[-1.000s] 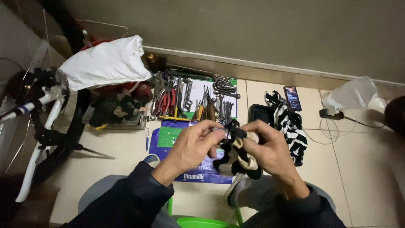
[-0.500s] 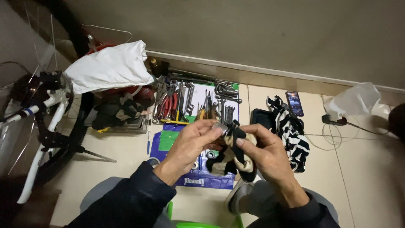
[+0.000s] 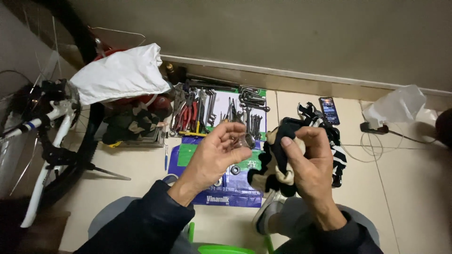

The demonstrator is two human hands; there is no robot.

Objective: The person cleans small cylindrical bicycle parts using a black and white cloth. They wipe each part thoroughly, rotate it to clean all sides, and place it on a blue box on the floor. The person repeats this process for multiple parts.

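Observation:
My left hand (image 3: 214, 153) holds a small shiny metal ring-shaped part (image 3: 246, 140) between its fingertips, palm turned up. My right hand (image 3: 308, 162) grips a black-and-cream striped rag (image 3: 269, 162) just to the right of the part. The two hands are a little apart, above a blue and green flattened carton sheet (image 3: 219, 188) on the tiled floor. A couple of small round metal parts (image 3: 235, 170) lie on that sheet under my hands.
Pliers, wrenches and other hand tools (image 3: 212, 110) are spread along the wall. A white bicycle frame (image 3: 44, 141) and wheel stand at left, with a white cloth (image 3: 120, 73) draped above. A phone (image 3: 328, 109), a striped cloth (image 3: 336, 150), cable and plastic bag (image 3: 395, 106) lie right.
My hands have come apart: the left one now holds the metal part away from the rag, which the right hand has drawn slightly right. The view has tilted a little.

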